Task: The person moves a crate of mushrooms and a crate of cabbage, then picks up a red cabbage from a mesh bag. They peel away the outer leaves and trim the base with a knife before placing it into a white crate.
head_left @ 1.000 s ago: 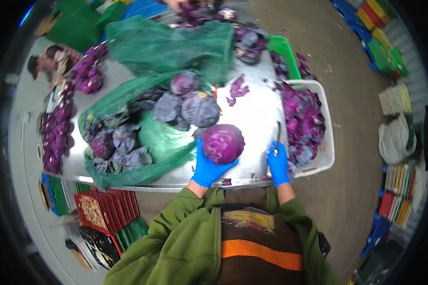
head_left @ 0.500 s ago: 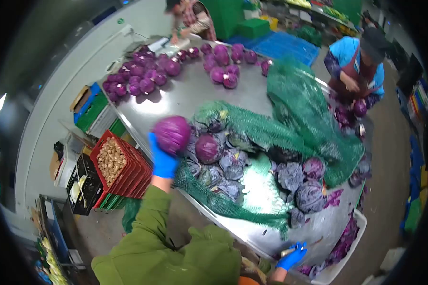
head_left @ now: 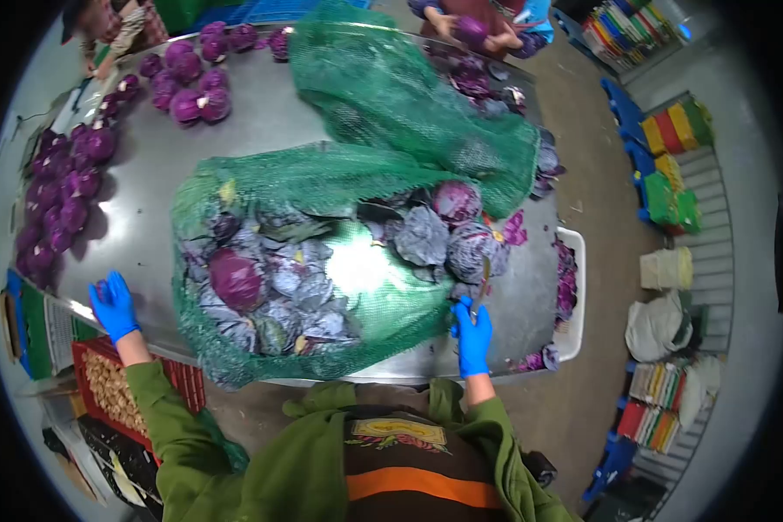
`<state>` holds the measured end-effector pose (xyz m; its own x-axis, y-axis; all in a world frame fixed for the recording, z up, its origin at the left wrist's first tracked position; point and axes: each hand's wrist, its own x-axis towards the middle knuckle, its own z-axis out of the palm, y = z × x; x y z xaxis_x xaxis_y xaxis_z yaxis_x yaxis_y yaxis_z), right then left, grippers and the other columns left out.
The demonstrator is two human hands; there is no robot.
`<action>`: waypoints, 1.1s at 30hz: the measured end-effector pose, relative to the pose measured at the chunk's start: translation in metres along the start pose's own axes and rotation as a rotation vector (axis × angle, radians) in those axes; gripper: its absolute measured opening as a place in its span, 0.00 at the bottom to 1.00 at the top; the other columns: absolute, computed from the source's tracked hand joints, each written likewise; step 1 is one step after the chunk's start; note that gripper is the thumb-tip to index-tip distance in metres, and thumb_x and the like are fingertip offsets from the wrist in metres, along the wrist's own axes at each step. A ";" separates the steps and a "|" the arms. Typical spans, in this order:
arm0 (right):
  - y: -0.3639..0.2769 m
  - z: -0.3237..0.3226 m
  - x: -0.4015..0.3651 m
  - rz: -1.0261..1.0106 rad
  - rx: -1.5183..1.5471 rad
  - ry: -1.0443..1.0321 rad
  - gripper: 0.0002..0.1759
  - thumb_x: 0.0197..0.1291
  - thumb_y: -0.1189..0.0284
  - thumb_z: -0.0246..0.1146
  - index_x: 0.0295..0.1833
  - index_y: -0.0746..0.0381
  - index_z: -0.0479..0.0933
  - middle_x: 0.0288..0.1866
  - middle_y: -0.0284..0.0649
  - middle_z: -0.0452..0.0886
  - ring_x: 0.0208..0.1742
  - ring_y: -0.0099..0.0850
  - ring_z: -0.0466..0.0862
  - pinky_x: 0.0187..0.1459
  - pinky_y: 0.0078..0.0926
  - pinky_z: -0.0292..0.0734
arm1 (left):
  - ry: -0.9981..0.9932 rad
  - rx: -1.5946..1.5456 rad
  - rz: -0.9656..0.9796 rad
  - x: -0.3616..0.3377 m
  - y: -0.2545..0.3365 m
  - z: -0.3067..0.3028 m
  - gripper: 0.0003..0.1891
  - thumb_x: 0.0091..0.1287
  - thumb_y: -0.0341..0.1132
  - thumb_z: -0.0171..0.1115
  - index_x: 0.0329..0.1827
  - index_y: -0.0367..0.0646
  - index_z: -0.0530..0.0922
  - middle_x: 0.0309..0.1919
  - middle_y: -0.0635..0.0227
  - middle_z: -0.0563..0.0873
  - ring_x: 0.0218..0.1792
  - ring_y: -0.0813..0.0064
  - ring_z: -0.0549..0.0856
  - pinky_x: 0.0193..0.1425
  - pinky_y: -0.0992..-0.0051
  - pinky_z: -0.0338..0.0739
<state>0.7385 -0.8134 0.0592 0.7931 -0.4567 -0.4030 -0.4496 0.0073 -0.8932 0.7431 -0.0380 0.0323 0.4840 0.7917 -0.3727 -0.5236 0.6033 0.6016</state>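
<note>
My left hand (head_left: 114,306), in a blue glove, is over the table's left front edge, fingers apart; a small purple patch shows between them. My right hand (head_left: 472,337), also gloved, is closed around a knife (head_left: 485,280), blade pointing away from me, near a leafy cabbage (head_left: 476,250). Between my hands lies an open green net bag (head_left: 391,341) with loose outer leaves (head_left: 300,291) and a round red cabbage (head_left: 236,279) in it. Another red cabbage (head_left: 457,202) and a grayish leafy one (head_left: 421,236) lie in front of my right hand.
Trimmed cabbages (head_left: 65,191) are piled at the table's left, with more (head_left: 185,83) at the back. A second net (head_left: 383,78) stretches behind. A white bin (head_left: 573,335) with purple scraps stands right. Two people work at the far side, one holding a cabbage (head_left: 471,31).
The view has turned to the right. The large cabbage is no longer in my left hand, which has opened and moved left. My right hand has come up beside the leafy cabbages with the knife.
</note>
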 end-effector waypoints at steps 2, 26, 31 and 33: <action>-0.024 0.019 0.016 0.053 -0.092 0.032 0.19 0.64 0.69 0.68 0.58 0.63 0.79 0.48 0.37 0.84 0.42 0.22 0.82 0.34 0.21 0.78 | -0.497 0.232 -0.098 -0.133 -0.054 0.121 0.22 0.76 0.40 0.54 0.67 0.37 0.71 0.61 0.54 0.79 0.63 0.62 0.78 0.66 0.60 0.76; 0.002 -0.151 0.013 0.059 0.702 -0.306 0.37 0.61 0.71 0.69 0.73 0.66 0.63 0.38 0.33 0.80 0.26 0.17 0.75 0.26 0.17 0.71 | -1.290 0.925 -0.483 -0.597 -0.400 0.124 0.41 0.54 0.34 0.80 0.66 0.44 0.62 0.62 0.61 0.73 0.63 0.67 0.74 0.69 0.66 0.69; 0.077 -0.246 0.061 0.345 0.294 -0.134 0.30 0.58 0.63 0.74 0.61 0.67 0.74 0.37 0.35 0.81 0.25 0.20 0.76 0.27 0.19 0.72 | -1.501 1.221 -0.139 -0.647 -0.525 0.052 0.47 0.47 0.44 0.85 0.67 0.39 0.65 0.59 0.56 0.74 0.61 0.63 0.75 0.67 0.63 0.70; 0.097 -0.277 0.074 0.290 -0.058 -0.071 0.26 0.56 0.61 0.76 0.51 0.66 0.77 0.35 0.35 0.81 0.26 0.22 0.77 0.30 0.22 0.75 | -1.733 1.348 0.160 -0.665 -0.521 0.079 0.46 0.46 0.45 0.84 0.65 0.38 0.67 0.59 0.56 0.74 0.61 0.59 0.75 0.68 0.62 0.70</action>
<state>0.6393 -1.0932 -0.0018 0.6539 -0.3800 -0.6542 -0.6827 0.0764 -0.7267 0.7493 -0.8860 0.0229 0.8689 -0.4898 0.0710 -0.3235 -0.4536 0.8304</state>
